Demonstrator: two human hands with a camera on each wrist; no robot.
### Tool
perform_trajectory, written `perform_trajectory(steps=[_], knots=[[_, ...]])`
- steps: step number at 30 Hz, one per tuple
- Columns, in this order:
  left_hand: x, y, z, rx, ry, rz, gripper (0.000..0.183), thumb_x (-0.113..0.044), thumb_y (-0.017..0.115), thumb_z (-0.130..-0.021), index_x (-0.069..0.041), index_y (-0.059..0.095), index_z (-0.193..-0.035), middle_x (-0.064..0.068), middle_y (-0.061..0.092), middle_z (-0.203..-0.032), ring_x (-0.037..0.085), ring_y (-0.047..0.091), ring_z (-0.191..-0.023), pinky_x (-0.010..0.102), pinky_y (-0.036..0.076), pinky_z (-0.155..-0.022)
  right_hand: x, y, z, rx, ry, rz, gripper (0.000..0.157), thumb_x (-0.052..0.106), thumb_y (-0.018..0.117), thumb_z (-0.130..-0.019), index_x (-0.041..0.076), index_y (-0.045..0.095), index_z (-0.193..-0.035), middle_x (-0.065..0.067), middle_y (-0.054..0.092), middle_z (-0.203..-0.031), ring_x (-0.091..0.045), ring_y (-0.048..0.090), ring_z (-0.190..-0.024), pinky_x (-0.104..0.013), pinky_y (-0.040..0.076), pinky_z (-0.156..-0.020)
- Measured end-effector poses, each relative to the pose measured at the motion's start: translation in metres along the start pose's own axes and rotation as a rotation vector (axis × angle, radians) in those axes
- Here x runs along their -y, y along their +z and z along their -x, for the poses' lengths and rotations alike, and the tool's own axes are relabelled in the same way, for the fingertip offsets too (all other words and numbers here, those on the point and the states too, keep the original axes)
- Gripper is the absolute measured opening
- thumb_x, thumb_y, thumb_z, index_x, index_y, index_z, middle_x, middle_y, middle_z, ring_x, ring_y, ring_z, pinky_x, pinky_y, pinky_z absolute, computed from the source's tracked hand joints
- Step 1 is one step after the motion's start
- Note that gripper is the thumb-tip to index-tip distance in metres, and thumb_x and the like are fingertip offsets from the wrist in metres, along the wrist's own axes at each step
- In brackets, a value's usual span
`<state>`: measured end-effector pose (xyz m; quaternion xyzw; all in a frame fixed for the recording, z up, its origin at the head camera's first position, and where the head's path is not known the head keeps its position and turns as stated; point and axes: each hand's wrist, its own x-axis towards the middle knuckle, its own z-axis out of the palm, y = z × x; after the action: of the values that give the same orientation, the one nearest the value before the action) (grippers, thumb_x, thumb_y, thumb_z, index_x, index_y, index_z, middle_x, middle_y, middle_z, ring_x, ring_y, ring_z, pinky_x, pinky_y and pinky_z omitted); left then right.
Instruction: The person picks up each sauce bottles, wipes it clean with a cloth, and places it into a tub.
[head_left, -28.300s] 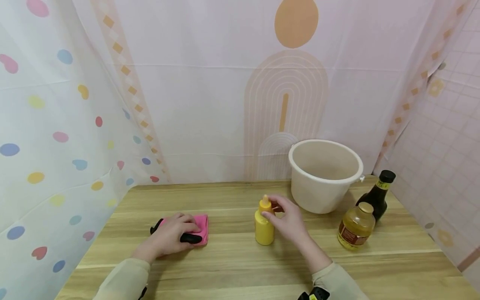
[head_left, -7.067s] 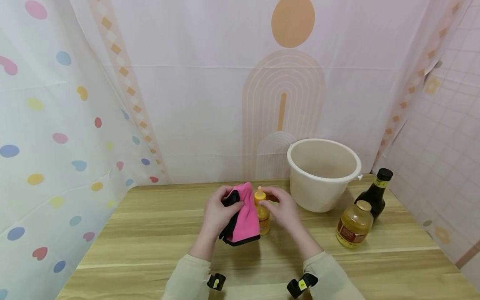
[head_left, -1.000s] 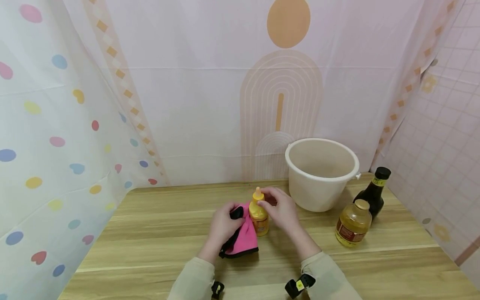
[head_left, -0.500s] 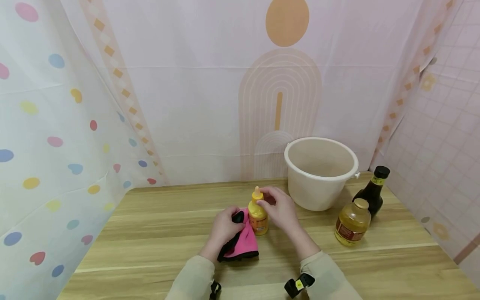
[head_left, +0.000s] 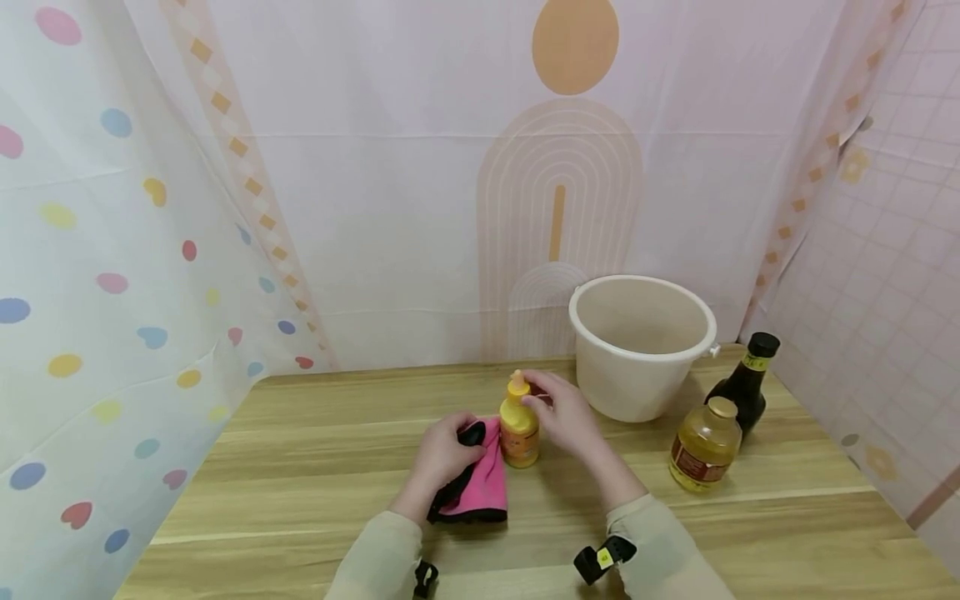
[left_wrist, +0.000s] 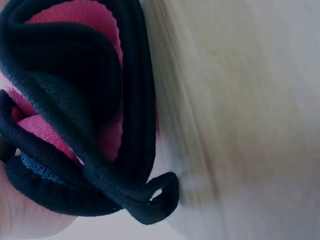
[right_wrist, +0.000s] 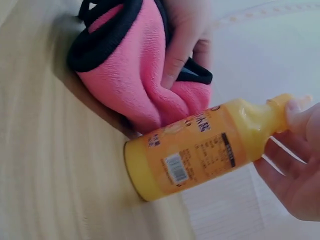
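In the head view my left hand [head_left: 447, 454] grips a folded pink cloth [head_left: 486, 483] with black edging, bunched between thumb and fingers. Its black border and a small hanging loop fill much of the left wrist view, where the cloth [left_wrist: 62, 135] is close above the tabletop. A yellow squeeze bottle [head_left: 519, 433] with an orange label stands just right of the cloth. My right hand [head_left: 562, 412] pinches the bottle at its cap, below the pale tip. From the right wrist side, the cloth [right_wrist: 125, 70] lies against the bottle [right_wrist: 192, 150], whose barcode shows.
A cream bucket [head_left: 637, 383] stands at the back right of the wooden table [head_left: 315, 467]. To its right are a dark bottle [head_left: 742, 392] with a black cap and a squat jar [head_left: 705, 446] of yellowish liquid. Patterned curtains [head_left: 375, 208] hang around the table.
Earlier the cloth lay flat at the left under my left hand; since then it came to the bottle. Over the last second the cloth shifted slightly left, and the bottle's label turned a little.
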<state>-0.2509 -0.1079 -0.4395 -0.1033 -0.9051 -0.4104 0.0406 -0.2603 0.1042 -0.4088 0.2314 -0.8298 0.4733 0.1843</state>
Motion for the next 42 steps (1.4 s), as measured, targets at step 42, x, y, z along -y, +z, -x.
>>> perform_trajectory(steps=[42], knots=[[-0.06,-0.033,-0.004,-0.264,0.043,0.275,0.032,-0.011,0.08,-0.079,-0.011,0.068,-0.109,0.009,0.067,-0.103,0.026,0.062,-0.095,0.046,0.052,-0.081,0.009,0.011,0.002,-0.19,0.085,0.091,0.028,0.009,0.08,-0.084,0.005,0.07,-0.11,-0.01,0.067,-0.105,-0.023,0.066,-0.093,-0.036,0.055,-0.081]])
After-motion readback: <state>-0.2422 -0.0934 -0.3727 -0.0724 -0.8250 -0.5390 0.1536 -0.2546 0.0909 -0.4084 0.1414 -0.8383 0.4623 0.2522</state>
